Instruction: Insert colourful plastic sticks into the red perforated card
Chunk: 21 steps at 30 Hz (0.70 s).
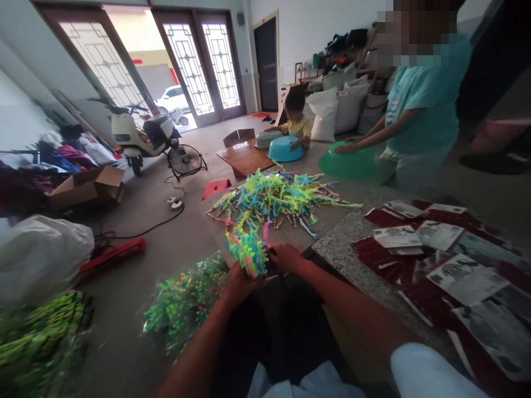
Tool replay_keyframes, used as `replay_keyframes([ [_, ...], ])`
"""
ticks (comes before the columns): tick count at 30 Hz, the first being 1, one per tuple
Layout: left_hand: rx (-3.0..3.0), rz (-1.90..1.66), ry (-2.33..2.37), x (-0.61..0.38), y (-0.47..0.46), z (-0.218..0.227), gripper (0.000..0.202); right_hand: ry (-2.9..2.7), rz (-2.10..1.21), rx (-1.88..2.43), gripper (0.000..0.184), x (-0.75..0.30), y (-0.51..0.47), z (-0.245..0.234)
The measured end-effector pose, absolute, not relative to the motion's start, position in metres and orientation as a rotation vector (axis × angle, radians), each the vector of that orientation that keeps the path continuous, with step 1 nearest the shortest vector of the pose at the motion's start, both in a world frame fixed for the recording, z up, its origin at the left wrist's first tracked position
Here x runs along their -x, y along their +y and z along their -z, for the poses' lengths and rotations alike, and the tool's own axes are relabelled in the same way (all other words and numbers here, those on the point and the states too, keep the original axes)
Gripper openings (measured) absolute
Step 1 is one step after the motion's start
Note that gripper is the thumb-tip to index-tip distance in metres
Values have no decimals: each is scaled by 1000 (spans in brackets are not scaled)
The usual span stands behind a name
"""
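A thick bundle of thin yellow-green, blue and pink strands [248, 247] is held upright at the near edge of the table, in front of my lap. Around its lower left side my left hand [241, 283] is closed. My right hand [287, 257] has its fingers curled in against the bundle's right side, by a pink strand; its fingertips are partly hidden. Just beyond lies a loose heap of similar strands [274, 193], some with orange-brown ends, spread over the table. What the strands are exactly is too small to tell.
Clear bags of green strands [186, 301] stand at my left. To the right, printed cards [440, 235] and dark red pieces cover a speckled slab [352, 243]. Two people opposite touch a blue basin [286, 149] and a green basin [346, 160]. A fan [185, 160] and scooter stand behind.
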<state>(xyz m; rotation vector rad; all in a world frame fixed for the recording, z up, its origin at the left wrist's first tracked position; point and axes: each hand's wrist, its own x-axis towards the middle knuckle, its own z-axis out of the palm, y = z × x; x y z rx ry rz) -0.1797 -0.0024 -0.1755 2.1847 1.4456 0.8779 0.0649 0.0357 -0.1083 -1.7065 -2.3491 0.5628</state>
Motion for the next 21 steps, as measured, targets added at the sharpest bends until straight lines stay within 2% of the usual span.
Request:
replay_keyframes([
  [9, -2156, -843, 1452, 178, -4, 171, 43, -2449, -462, 1701, 30, -57, 34, 119],
  [15, -2143, -845, 1373, 181, -2, 176, 45, -2421, -602, 1714, 28, -83, 57, 101],
  [21, -2158, -838, 1386, 180, -2, 175, 43, -1728, -269, 2371, 41, -144, 100, 89],
])
